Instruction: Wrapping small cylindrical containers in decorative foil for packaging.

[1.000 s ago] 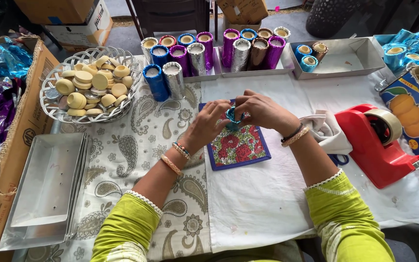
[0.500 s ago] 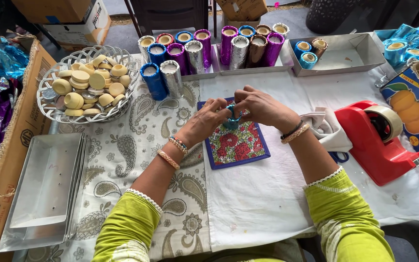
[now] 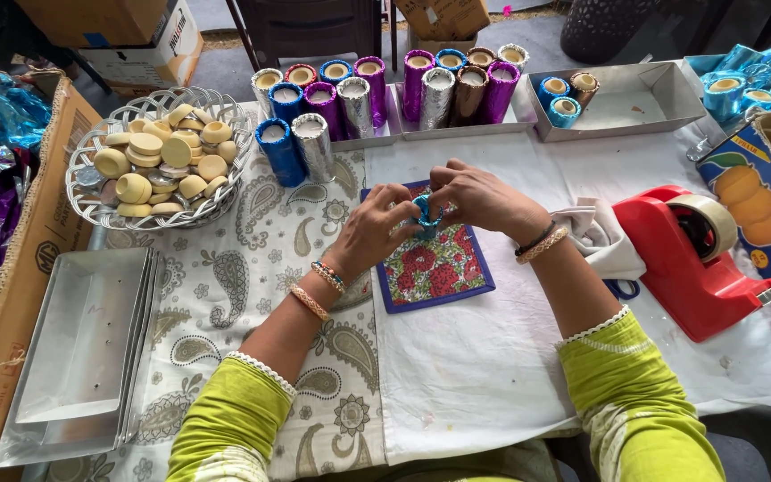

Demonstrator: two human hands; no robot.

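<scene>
Left hand: we are pinching the small blue foil-wrapped piece (image 3: 425, 212) with our left hand (image 3: 374, 228), fingers curled tight on its left side.
Right hand: we are gripping the same piece with our right hand (image 3: 475, 198), fingertips closing on its right side.
Blue piece: we are holding it between both hands, just above the floral mat (image 3: 435, 268) on the tabletop (image 3: 484, 375).
Basket: we are seeing a white wire basket (image 3: 104, 214) of pale round discs sitting to the left, well apart from the hands.
Foil rolls: we are facing rows of blue, purple and silver wrapped cylinders (image 3: 354, 98) beyond the mat.
Tape dispenser: we are finding a red one (image 3: 684, 268) lying near the right forearm.
Trays: we are noting stacked metal trays (image 3: 82, 357) resting at the left edge.
</scene>
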